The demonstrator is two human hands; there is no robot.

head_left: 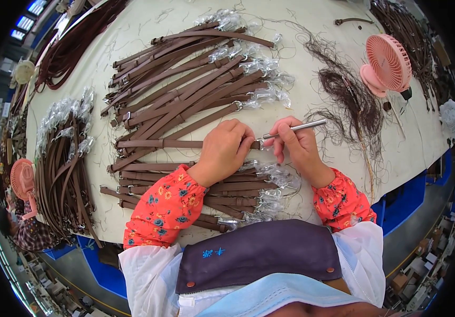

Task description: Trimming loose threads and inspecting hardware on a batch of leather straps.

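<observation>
A brown leather strap (180, 143) with a keeper loop lies across the table under my left hand (223, 148). The fingers of that hand are closed on the strap near its right end. My right hand (297, 145) pinches a slim silver metal pen-shaped tool (306, 126), its tip pointing at the strap's end by my left fingertips. What the tip touches is too small to make out. More brown straps (185, 79) with metal buckles lie heaped beyond my hands, and another row of straps (238, 194) lies nearer me. Clear plastic wrap (267, 98) covers the hardware at their right ends.
A tangle of dark thread (346, 95) lies to the right, beside a pink fan (387, 63). At the left are another strap bundle (66, 185) and a second pink fan (23, 179). Long dark red strips (71, 47) hang at the far left of the white table (153, 16).
</observation>
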